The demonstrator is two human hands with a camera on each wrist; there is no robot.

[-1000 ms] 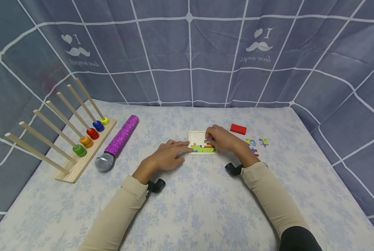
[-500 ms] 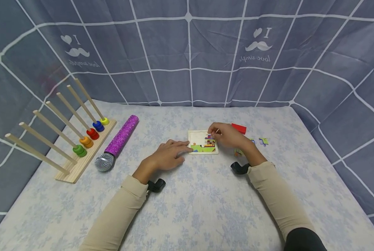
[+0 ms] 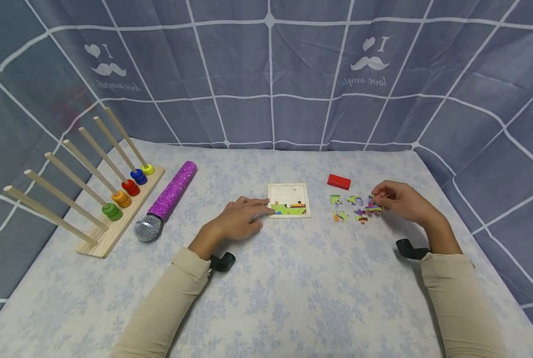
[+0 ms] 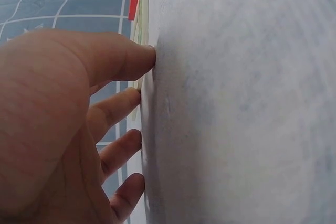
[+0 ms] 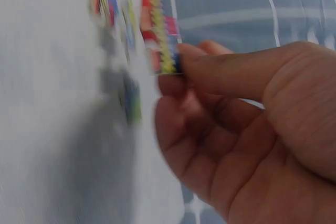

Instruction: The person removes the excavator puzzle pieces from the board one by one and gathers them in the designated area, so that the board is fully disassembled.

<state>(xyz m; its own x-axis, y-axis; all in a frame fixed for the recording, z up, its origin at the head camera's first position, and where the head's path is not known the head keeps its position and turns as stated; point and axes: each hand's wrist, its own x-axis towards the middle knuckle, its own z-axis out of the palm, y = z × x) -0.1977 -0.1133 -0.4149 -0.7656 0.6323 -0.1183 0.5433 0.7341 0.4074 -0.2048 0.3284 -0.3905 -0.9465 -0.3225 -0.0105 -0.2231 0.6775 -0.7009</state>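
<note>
A square wooden puzzle board (image 3: 289, 186) lies mid-table, its lower part filled with green and colourful pieces, the upper part bare. My left hand (image 3: 237, 219) rests beside it, fingers spread, fingertips at its left edge. Over to the right, my right hand (image 3: 402, 201) pinches a colourful puzzle piece (image 5: 161, 38) between thumb and fingers, raised off the cloth in the right wrist view. Several loose puzzle pieces (image 3: 340, 216) lie on the cloth just left of that hand, partly overlapped by the held piece.
Behind the loose pieces lies a red block (image 3: 339, 182). To the left are a purple glitter microphone (image 3: 174, 191) and a wooden peg stand (image 3: 128, 219) with coloured rings. A grey-blue gridded curtain (image 3: 230, 74) closes off the back and sides.
My right hand has lifted a patterned piece out of the board and carried it right, over the loose pieces. The left hand has stayed at the board's edge.
</note>
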